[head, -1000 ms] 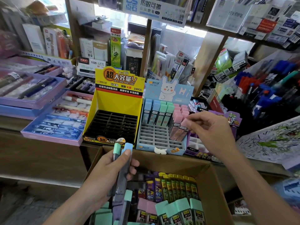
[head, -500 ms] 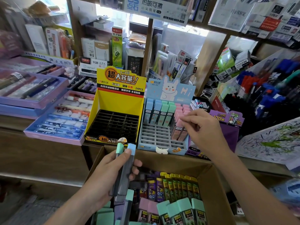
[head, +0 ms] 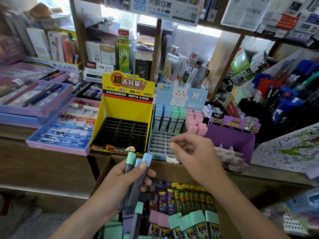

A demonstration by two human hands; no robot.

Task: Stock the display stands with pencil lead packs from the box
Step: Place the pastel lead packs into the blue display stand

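Observation:
My left hand [head: 119, 185] grips a few slim lead packs [head: 138, 171] with green and blue caps, upright over the cardboard box [head: 231, 219]. The box holds several more packs [head: 193, 221] in green, pink and purple. My right hand [head: 195, 157] hovers with curled fingers holding nothing, just in front of the blue rabbit stand [head: 160, 144]. That stand carries blue, green and pink packs [head: 174, 119] in its back rows, and its front slots are bare. Left of it stands the yellow stand [head: 124, 109], whose black grid holds no packs.
A purple display stand [head: 231, 135] sits right of the rabbit stand. Purple and blue trays of pens [head: 65, 128] lie on the counter at the left. A rack of blue and red pens [head: 284, 95] rises at the right, and shelves of stationery fill the back.
My right hand has drawn back from the pink packs on the right of the rabbit stand and moved left and down toward my left hand. My left hand keeps hold of its packs.

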